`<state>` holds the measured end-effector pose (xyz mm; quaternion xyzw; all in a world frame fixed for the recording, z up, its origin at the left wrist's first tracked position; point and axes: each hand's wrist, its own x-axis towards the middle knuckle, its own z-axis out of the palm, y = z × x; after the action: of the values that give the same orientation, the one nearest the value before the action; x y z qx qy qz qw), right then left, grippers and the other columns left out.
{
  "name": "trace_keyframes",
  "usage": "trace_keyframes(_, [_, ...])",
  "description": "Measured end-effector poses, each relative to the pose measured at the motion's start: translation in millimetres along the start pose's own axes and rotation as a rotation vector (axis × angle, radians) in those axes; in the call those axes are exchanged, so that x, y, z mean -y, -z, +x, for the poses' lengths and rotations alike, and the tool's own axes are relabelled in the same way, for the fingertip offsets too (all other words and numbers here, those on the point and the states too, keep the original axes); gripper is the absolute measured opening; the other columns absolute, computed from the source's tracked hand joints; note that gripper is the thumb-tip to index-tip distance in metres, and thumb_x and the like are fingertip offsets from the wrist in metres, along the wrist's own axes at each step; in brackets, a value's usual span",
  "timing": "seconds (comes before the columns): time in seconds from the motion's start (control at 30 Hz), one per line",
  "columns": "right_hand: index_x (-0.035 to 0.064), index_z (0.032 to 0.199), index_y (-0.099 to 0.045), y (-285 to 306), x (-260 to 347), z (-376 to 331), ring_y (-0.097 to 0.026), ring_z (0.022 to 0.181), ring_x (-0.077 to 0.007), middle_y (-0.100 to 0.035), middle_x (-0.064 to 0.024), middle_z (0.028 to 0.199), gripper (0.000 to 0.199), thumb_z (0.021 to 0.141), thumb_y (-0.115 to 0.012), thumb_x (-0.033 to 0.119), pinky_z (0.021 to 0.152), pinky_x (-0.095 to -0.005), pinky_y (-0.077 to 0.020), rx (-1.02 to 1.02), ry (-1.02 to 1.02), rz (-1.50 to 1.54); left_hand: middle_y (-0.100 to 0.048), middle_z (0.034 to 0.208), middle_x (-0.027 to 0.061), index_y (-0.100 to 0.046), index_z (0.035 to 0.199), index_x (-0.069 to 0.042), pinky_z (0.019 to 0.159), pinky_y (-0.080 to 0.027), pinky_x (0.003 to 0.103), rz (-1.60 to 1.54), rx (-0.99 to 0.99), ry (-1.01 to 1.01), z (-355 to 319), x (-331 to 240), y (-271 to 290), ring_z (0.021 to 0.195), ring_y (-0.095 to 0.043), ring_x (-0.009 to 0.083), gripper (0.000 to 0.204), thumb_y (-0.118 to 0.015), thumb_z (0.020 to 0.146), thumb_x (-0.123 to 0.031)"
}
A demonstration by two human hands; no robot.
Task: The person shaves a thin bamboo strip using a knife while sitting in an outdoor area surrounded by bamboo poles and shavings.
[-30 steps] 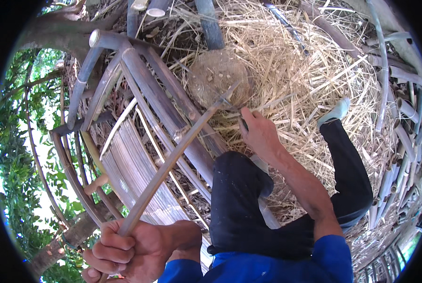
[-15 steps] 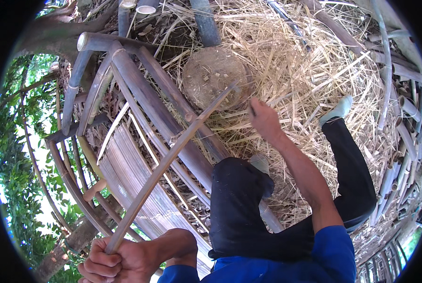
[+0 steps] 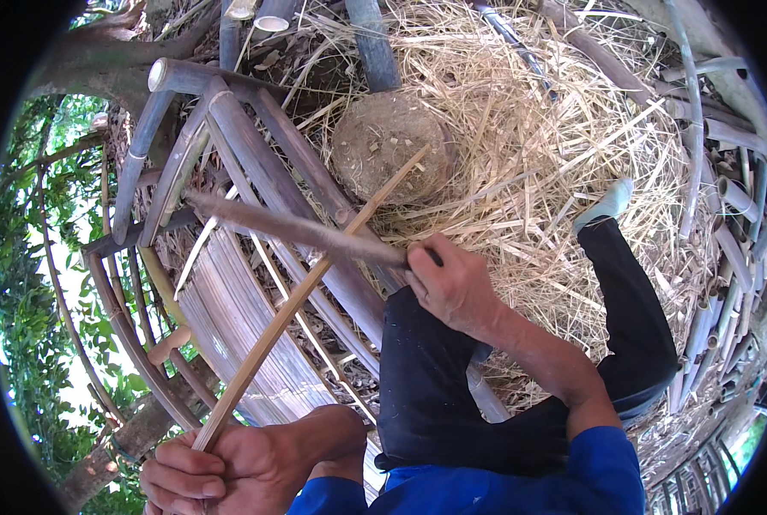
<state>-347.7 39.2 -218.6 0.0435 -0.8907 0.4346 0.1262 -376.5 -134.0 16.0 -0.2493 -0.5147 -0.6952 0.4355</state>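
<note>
A: What changed?
B: Right hand point(image 3: 452, 283) dropped away from the wood block point(image 3: 379, 142). Its knife point(image 3: 272, 221) now crosses the strip point(image 3: 285, 319).
A: Hands?
B: Right clenched on knife handle, left hand point(image 3: 229, 468) clenched round strip's near end. Strip slants up toward block.
A: Meaning?
B: Blade looks positioned to work the strip. Blurred; contact unclear.

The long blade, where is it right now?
In the head view, the long blade is mostly left of centre, stretching from the right hand across the wooden stick in the left hand, below and left of the round stump.
</note>
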Motion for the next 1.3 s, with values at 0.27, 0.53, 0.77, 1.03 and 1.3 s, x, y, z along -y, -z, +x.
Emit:
trace_keyframes(0.27, [0.0077, 0.106, -0.054, -53.2, -99.0, -7.2, -0.065, 0.064, -0.0376, -0.061, -0.0168, 0.085, 0.014, 0.096, -0.06, 0.016, 0.052, -0.0463, -0.0534, 0.041, -0.273, -0.049, -0.031, 0.065, 0.001, -0.033, 0.071, -0.011, 0.048, -0.025, 0.027, 0.099, -0.016, 0.007, -0.1, -2.9, -1.2, 0.053, -0.025, 0.0117, 0.046, -0.049, 0.108, -0.032])
trace_keyframes(0.53, [0.009, 0.115, -0.049, -67.0, -176.0, -28.9, -0.066, 0.071, -0.0423, -0.063, -0.0222, 0.083, 0.021, 0.098, -0.057, 0.018, 0.059, -0.0512, -0.0546, 0.097, -0.467, -0.176, -0.033, 0.067, -0.0037, -0.06, 0.094, -0.011, 0.045, -0.026, 0.026, 0.008, -0.107, 0.055, -5.1, 9.7, -36.7, 0.052, -0.027, 0.0106, 0.062, -0.033, 0.103, -0.066])
trace_keyframes(0.77, [0.0105, 0.114, -0.046, -40.1, -80.4, -11.4, -0.065, 0.062, -0.0383, -0.063, -0.0191, 0.085, 0.021, 0.098, -0.058, 0.016, 0.051, -0.0466, -0.0548, 0.141, -0.368, -0.008, -0.04, 0.073, -0.003, -0.06, 0.099, -0.01, 0.048, -0.032, 0.025, -0.144, 0.179, 0.237, 1.9, 2.5, -11.0, 0.054, -0.035, 0.0088, 0.054, -0.042, 0.104, -0.06])
trace_keyframes(1.03, [0.0091, 0.112, -0.048, -49.6, -91.4, -3.6, -0.066, 0.066, -0.0405, -0.064, -0.0203, 0.089, 0.019, 0.098, -0.057, 0.019, 0.055, -0.0469, -0.0556, 0.075, -0.306, -0.01, -0.039, 0.068, -0.0064, -0.051, 0.085, -0.013, 0.043, -0.026, 0.024, -0.301, 0.058, 0.151, -4.7, 8.2, -29.7, 0.048, -0.029, 0.0058, 0.05, -0.041, 0.105, -0.058])
trace_keyframes(1.3, [0.0045, 0.115, -0.048, -66.6, -177.7, -11.6, -0.065, 0.08, -0.0481, -0.066, -0.0259, 0.087, 0.026, 0.094, -0.06, 0.015, 0.071, -0.0559, -0.0495, 0.161, -0.487, -0.086, -0.035, 0.067, -0.0021, -0.038, 0.086, -0.012, 0.046, -0.027, 0.023, -0.292, 0.149, 0.164, 15.4, 1.9, -9.4, 0.049, -0.03, 0.0089, 0.034, -0.053, 0.106, -0.035])
